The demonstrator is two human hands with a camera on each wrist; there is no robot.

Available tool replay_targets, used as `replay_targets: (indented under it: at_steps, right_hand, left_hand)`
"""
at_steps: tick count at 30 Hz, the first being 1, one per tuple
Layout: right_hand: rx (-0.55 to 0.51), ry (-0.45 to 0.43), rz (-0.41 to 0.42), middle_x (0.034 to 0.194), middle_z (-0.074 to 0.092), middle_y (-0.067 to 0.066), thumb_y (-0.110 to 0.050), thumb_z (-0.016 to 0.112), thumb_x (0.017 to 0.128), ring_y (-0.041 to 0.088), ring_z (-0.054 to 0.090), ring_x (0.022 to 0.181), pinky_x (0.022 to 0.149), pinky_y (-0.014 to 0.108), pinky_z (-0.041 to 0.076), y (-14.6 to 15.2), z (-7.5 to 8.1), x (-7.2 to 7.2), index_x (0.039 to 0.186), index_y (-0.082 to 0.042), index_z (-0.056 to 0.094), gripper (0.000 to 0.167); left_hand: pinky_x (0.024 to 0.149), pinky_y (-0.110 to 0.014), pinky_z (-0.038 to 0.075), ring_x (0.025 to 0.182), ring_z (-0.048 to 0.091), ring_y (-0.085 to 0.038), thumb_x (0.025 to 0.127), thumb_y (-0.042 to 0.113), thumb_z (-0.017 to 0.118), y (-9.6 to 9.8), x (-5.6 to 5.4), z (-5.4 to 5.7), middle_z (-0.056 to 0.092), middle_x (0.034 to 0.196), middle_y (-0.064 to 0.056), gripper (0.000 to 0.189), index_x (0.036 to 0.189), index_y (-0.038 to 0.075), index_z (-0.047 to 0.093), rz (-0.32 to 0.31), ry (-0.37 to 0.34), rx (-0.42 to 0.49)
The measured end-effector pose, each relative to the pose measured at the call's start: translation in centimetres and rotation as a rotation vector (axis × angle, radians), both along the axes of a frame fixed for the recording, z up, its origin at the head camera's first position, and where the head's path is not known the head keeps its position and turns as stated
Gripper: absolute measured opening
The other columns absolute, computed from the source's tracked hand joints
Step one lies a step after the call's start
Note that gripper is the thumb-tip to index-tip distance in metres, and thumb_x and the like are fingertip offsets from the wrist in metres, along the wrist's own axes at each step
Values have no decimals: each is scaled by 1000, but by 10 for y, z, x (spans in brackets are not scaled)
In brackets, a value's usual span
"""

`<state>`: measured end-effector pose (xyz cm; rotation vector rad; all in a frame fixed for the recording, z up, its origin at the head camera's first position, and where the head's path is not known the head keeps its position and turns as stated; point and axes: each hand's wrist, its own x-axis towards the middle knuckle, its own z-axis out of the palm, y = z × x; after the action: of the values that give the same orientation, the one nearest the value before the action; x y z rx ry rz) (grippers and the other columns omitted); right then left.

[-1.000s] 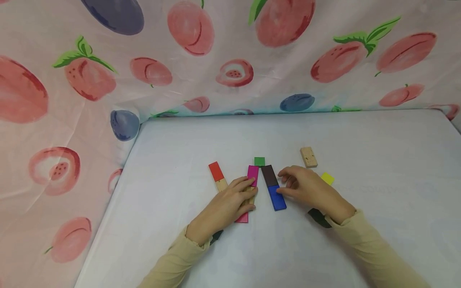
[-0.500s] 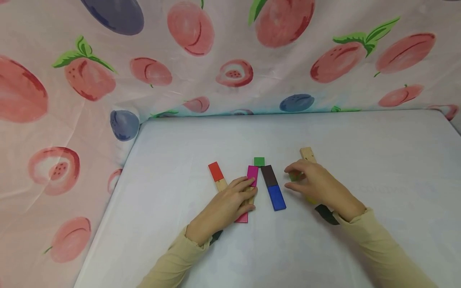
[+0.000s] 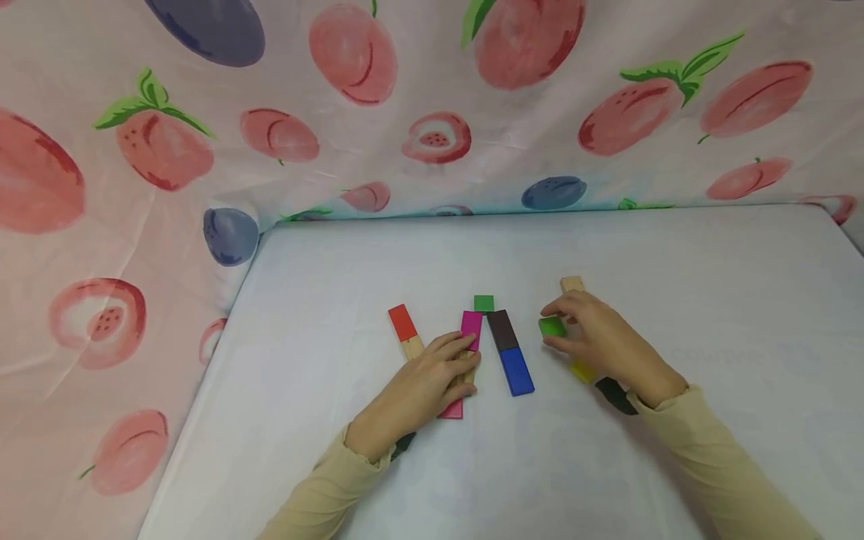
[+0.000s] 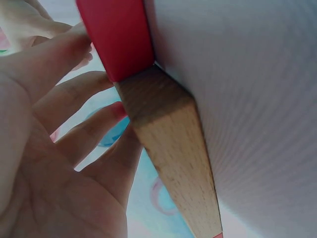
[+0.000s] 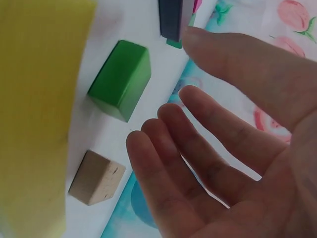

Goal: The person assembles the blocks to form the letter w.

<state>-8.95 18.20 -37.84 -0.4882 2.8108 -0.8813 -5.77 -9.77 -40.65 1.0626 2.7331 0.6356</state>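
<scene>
My left hand [image 3: 420, 388] lies over the middle blocks, its fingertips at a row with a magenta block [image 3: 471, 324] at its far end and a pinkish-red block [image 3: 452, 409] at its near end. In the left wrist view the fingertips reach the side of a red block [image 4: 119, 37] and a wooden block [image 4: 173, 158]. My right hand [image 3: 607, 341] is over the right side, thumb and index finger spread on either side of a green block [image 3: 552, 326]. The right wrist view shows a gap between its loose fingers and that green block [image 5: 121, 79].
A red-orange block [image 3: 403, 322] lies at the left. A small green block [image 3: 484, 303] lies beyond a dark brown block [image 3: 502, 328] and a blue block [image 3: 517, 371], set end to end. A plain wooden block [image 3: 571, 284] and a yellow block [image 3: 582, 370] flank the right hand.
My right hand has moved right, away from the dark brown and blue blocks, to around the green block, which now shows between thumb and index finger. The left hand has stayed in place.
</scene>
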Motion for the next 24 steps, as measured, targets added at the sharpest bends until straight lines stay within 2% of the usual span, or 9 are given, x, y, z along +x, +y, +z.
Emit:
replay_targets:
  at_steps: [8, 24]
  right_hand:
    - [-3, 31, 29, 114, 63, 19, -4, 79, 83, 35, 64, 99, 88, 51, 55, 5, -5, -3, 111, 3, 68, 31]
    - [29, 25, 44, 108, 67, 19, 1, 76, 83, 33, 65, 96, 87, 48, 56, 5, -13, -9, 106, 5, 70, 25]
  left_hand:
    - [112, -34, 41, 144, 36, -27, 93, 25, 71, 0, 1, 2, 47, 151, -12, 47, 134, 5, 62, 13, -17, -4]
    - [114, -34, 40, 145, 35, -26, 94, 25, 69, 0, 1, 1, 45, 152, -10, 47, 136, 5, 61, 15, -28, -12]
